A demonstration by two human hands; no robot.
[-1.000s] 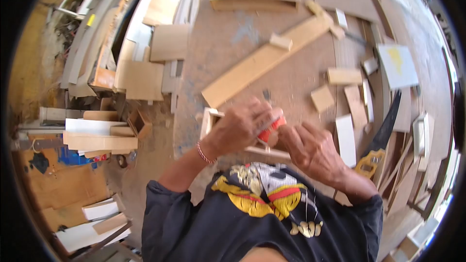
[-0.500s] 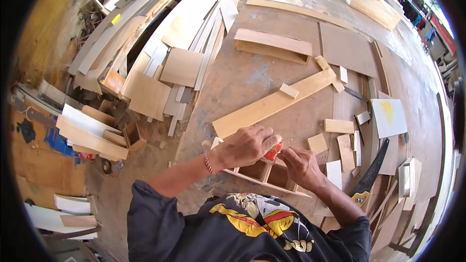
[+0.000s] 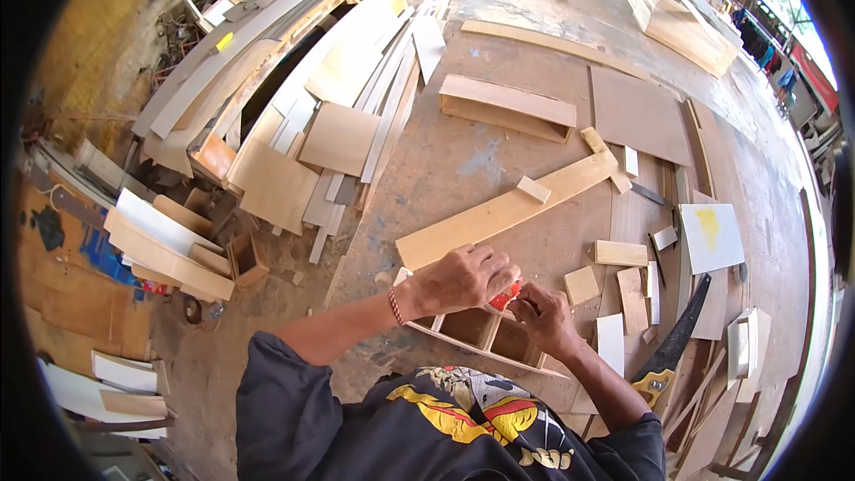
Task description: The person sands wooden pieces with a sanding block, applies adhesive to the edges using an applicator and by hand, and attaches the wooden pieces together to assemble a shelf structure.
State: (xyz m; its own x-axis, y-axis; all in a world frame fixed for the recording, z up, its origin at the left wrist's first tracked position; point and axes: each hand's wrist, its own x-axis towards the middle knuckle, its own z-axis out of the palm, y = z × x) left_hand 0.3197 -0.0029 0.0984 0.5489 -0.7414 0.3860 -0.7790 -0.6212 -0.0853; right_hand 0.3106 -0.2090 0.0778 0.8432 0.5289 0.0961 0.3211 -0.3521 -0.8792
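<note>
Between my two hands, above a wooden frame, is a small red-and-white container (image 3: 504, 297), mostly covered by fingers. My left hand (image 3: 465, 281), with a beaded band at its wrist, is closed around it from above. My right hand (image 3: 545, 313) is closed at the container's right side, fingers pinched together; what is in them is hidden. Below them lies the wooden frame with divided compartments (image 3: 482, 352), close to my body, its far side partly hidden by my hands.
Beyond my hands lie a long plank (image 3: 499, 209) with a small block (image 3: 533, 190) on it and a box-like wooden piece (image 3: 508, 107). At right are a handsaw (image 3: 679, 338), several offcuts and a white board (image 3: 712, 239). Stacked panels (image 3: 343, 138) stand at left.
The view has tilted up slightly, so the scene sits lower. My hands stay together around the red container, with the right fingers curled a little more beside it.
</note>
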